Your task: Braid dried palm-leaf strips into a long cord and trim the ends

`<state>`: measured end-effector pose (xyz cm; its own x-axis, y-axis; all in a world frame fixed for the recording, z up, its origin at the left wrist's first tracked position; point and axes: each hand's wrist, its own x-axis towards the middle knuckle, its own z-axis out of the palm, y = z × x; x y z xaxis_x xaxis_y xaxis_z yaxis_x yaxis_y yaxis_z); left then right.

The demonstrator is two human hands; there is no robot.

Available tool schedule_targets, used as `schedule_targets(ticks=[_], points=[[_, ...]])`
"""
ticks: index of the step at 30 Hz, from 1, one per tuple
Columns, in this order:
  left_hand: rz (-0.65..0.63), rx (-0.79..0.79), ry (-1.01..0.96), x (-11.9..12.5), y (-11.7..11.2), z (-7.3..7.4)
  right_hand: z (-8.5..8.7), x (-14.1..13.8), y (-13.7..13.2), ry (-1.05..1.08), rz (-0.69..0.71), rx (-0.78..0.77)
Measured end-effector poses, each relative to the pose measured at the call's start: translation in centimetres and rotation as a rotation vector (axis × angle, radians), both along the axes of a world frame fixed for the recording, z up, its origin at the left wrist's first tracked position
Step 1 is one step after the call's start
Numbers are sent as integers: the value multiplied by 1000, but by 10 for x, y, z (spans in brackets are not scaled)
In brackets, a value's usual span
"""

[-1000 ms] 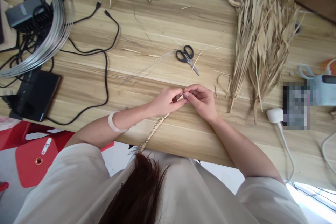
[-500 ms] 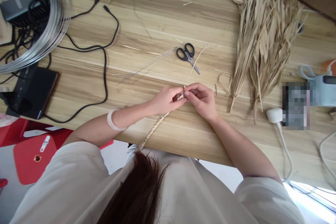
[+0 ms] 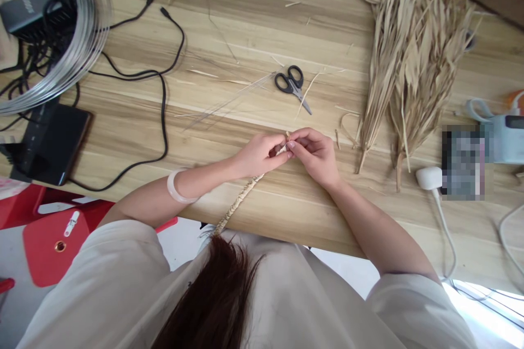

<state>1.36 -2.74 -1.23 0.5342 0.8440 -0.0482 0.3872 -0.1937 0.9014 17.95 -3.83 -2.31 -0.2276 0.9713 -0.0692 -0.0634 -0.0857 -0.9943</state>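
Head view — left hand [image 3: 262, 156], right hand [image 3: 318, 157] both pinching one wrapped strand [image 3: 238, 202]; one scissors pair [image 3: 293, 87]; two dried-leaf bundles [image 3: 377, 84]

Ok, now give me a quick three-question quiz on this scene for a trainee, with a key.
1. True or false: the left hand holds the cord.

2. Where is the wire coil? (a) on the person's right, (b) straight ahead in the middle, (c) on the person's left.

3. Fill in the colour: the scissors have ____ handles.

Key: 1 true; 2 c; 3 black.
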Motion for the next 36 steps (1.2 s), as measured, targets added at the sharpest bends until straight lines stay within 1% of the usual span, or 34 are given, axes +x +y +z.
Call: schedule_targets(ticks=[12, 36], points=[[-8, 10, 4, 0, 0, -2, -1, 0, 0, -20, 2, 9], [-9, 20, 8, 1, 0, -1, -3, 1, 0, -14, 7, 8]])
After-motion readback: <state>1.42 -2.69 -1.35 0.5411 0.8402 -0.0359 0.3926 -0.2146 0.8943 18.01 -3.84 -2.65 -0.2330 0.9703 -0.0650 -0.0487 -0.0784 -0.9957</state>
